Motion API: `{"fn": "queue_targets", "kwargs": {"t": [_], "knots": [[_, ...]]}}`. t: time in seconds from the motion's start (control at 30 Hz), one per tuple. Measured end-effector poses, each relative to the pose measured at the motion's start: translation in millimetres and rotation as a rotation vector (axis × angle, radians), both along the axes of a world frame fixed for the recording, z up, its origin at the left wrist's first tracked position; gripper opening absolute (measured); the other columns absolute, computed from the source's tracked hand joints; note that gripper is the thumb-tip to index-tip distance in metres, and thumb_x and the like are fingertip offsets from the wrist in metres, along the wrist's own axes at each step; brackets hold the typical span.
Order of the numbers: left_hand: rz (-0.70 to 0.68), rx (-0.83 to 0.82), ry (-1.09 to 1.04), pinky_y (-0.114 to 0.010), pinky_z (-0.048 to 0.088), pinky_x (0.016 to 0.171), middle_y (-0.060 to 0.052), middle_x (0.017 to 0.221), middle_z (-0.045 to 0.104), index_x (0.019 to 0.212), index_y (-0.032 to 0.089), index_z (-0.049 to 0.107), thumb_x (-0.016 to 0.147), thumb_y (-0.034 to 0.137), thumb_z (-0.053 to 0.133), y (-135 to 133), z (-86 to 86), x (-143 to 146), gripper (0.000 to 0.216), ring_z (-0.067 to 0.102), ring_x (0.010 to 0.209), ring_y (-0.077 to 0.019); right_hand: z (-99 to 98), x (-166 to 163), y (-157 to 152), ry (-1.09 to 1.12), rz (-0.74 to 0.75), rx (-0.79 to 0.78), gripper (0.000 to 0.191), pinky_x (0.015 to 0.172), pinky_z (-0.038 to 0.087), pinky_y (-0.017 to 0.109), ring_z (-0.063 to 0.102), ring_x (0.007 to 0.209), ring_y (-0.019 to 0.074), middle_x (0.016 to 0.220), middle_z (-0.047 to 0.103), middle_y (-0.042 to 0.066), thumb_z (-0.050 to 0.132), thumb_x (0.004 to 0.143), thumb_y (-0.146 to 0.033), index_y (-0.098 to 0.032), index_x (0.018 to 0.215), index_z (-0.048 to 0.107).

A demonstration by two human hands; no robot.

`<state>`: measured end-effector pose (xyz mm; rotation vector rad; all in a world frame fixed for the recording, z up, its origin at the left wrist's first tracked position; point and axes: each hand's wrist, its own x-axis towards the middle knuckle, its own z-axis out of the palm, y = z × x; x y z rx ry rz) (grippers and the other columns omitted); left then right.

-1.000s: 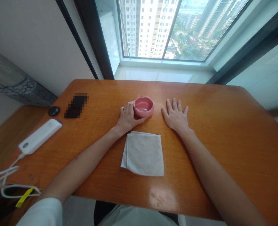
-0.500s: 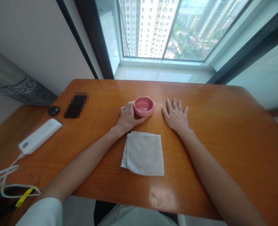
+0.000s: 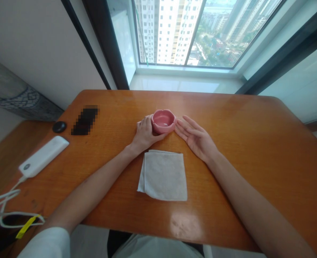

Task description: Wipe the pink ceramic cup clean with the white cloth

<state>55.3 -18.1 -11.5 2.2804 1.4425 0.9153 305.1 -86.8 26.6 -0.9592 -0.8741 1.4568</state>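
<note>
A small pink bowl (image 3: 163, 121) stands upright on the orange wooden table (image 3: 249, 150), towards its far side. My left hand (image 3: 144, 134) is curled round the bowl's left side, thumb under its near edge. My right hand (image 3: 194, 137) lies on its edge just right of the bowl with fingers stretched out, the fingertips almost touching the bowl's right wall. A folded white cloth (image 3: 164, 175) lies flat on the table just in front of both hands.
At the left lie a white power bank (image 3: 43, 156) with a white cable (image 3: 5, 206), a black round cap (image 3: 59, 126) and a blurred dark object (image 3: 84, 120). A window sill and window run behind the table's far edge.
My right hand has turned from flat, palm down, onto its edge and slid left up to the bowl. My left hand has stayed on the bowl.
</note>
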Motion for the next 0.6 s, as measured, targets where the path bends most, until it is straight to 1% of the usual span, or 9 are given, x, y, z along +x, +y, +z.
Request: {"fn": "queue_targets", "kwargs": {"t": [0.07, 0.13, 0.37, 0.5, 0.6], "knots": [[0.002, 0.006, -0.003, -0.054, 0.045, 0.126, -0.019, 0.159, 0.067, 0.16, 0.023, 0.048, 0.087, 0.059, 0.098, 0.2, -1.1, -0.5, 0.095, 0.064, 0.15, -0.0403, -0.3, 2.7, 4.3, 0.125, -0.017, -0.076, 0.05, 0.143, 0.045, 0.059, 0.076, 0.148, 0.0266, 0.144, 0.087, 0.007, 0.071, 0.09, -0.017, -0.029, 0.138, 0.074], [0.0, 0.012, -0.007, -0.054, 0.045, 0.126, -0.02, 0.158, 0.067, 0.159, 0.023, 0.048, 0.086, 0.058, 0.098, 0.3, -1.9, -0.9, 0.095, 0.065, 0.15, -0.0405, -0.1, 5.5, 7.9, 0.184, -0.014, -0.115, 0.049, 0.144, 0.045, 0.057, 0.078, 0.146, 0.0263, 0.139, 0.089, 0.008, 0.071, 0.089, -0.015, -0.028, 0.136, 0.075], [-0.005, 0.023, -0.009, -0.053, 0.045, 0.126, -0.02, 0.157, 0.067, 0.158, 0.021, 0.048, 0.087, 0.06, 0.097, 0.5, -2.3, -0.8, 0.094, 0.066, 0.148, -0.0403, -3.1, 5.9, 7.9, 0.189, -0.009, -0.102, 0.046, 0.144, 0.045, 0.056, 0.077, 0.147, 0.0264, 0.137, 0.09, 0.006, 0.072, 0.09, -0.013, -0.028, 0.134, 0.078], [-0.01, 0.019, -0.006, -0.054, 0.045, 0.127, -0.021, 0.159, 0.066, 0.159, 0.021, 0.047, 0.088, 0.059, 0.096, 0.2, -1.9, -1.2, 0.095, 0.065, 0.15, -0.0406, -7.1, 5.4, 8.4, 0.175, -0.008, -0.08, 0.043, 0.143, 0.047, 0.056, 0.077, 0.147, 0.0267, 0.137, 0.09, 0.007, 0.078, 0.091, -0.015, -0.027, 0.133, 0.079], [-0.009, 0.016, -0.006, -0.055, 0.045, 0.126, -0.02, 0.159, 0.066, 0.16, 0.022, 0.047, 0.088, 0.06, 0.096, 0.2, -1.7, -1.3, 0.095, 0.065, 0.15, -0.0405, -8.6, 4.9, 8.2, 0.155, -0.008, -0.062, 0.039, 0.144, 0.046, 0.057, 0.077, 0.147, 0.0273, 0.137, 0.09, 0.006, 0.084, 0.092, -0.019, -0.028, 0.13, 0.081]]}}
